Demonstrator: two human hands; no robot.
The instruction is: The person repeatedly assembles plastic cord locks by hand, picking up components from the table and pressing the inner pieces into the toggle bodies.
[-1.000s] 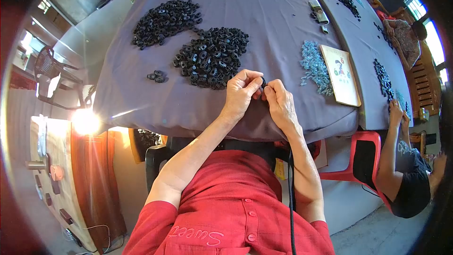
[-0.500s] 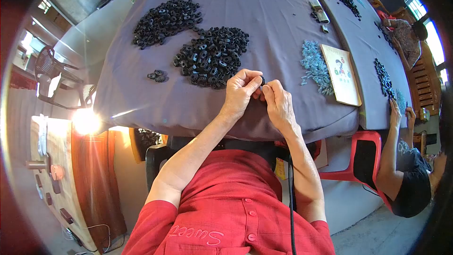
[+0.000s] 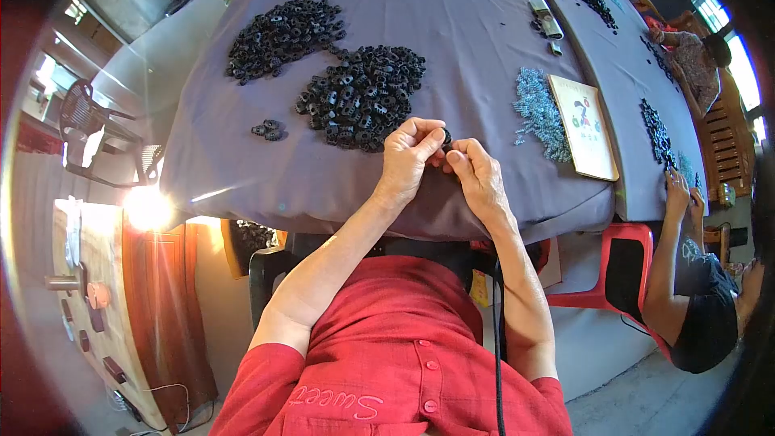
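Above the surface (image 3: 476, 40), a small black piece (image 3: 447, 136) is being pinched by the narrow grip of the left hand (image 3: 406, 160); whether anything is being held by the right hand (image 3: 480, 179), just beside, cannot be told.

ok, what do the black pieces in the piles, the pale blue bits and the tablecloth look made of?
Black pieces: probably moulded plastic, slightly shiny; small highlights and repeated holed shapes suggest it.
Pale blue bits: translucent plastic or thin metal, too small to tell; they glint in a tangled heap.
Tablecloth: woven fabric, matte grey, likely; soft creases and draped edge.
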